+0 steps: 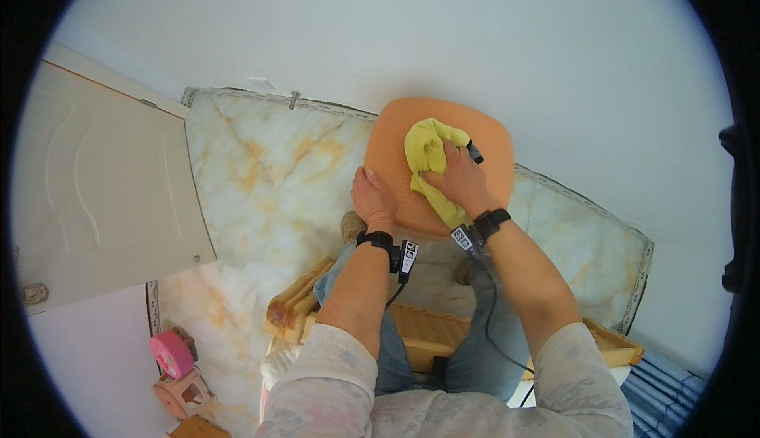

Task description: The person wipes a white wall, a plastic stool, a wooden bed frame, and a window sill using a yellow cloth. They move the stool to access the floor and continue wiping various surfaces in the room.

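Note:
An orange stool or chair seat (386, 135) with rounded corners is in front of me, close to the wall. My left hand (373, 197) grips its near left edge, with the thumb over the top. My right hand (460, 177) holds a yellow-green cloth (426, 141) pressed on the seat's top; one end of the cloth trails towards my wrist. A small dark tab shows at the cloth's far right end. Black straps with small tagged devices and cables are on both wrists. What supports the seat is hidden beneath it.
Behind the seat stands a white wall (534, 52). A beige door (113, 183) is at the left. The wooden seat furniture (436, 325) is beneath me. A pink round object (172, 354) and a small pink stool (185, 393) stand at lower left on the marbled floor (237, 200).

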Available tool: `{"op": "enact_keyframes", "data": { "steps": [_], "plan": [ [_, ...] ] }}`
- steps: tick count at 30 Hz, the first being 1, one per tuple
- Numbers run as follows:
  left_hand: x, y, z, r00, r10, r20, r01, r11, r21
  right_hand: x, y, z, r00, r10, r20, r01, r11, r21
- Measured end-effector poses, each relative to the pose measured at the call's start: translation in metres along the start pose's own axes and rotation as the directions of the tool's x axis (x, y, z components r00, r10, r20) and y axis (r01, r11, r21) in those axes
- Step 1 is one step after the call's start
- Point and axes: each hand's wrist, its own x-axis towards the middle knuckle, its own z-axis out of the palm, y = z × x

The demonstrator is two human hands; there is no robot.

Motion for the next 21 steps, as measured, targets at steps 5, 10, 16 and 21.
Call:
{"op": "enact_keyframes", "data": {
  "steps": [5,10,16,21],
  "plan": [
    [-0.001,0.0,0.002,0.999,0.039,-0.023,-0.039,0.999,0.011,0.016,-0.007,0.004,0.999,0.035,-0.003,-0.034,0.998,0.043],
    [-0.003,0.005,-0.001,0.998,0.049,-0.033,-0.048,0.998,0.03,0.013,0.012,0.001,1.0,-0.019,-0.003,0.019,0.951,0.307],
    [0.004,0.01,-0.009,0.975,-0.099,0.197,0.113,0.992,-0.063,-0.016,0.106,-0.012,0.997,0.082,-0.013,-0.05,0.728,0.683],
    [0.011,0.0,-0.011,0.991,0.044,0.124,-0.041,0.999,-0.024,-0.095,0.111,0.03,0.983,-0.015,-0.184,0.058,0.971,0.233]
  ]
}}
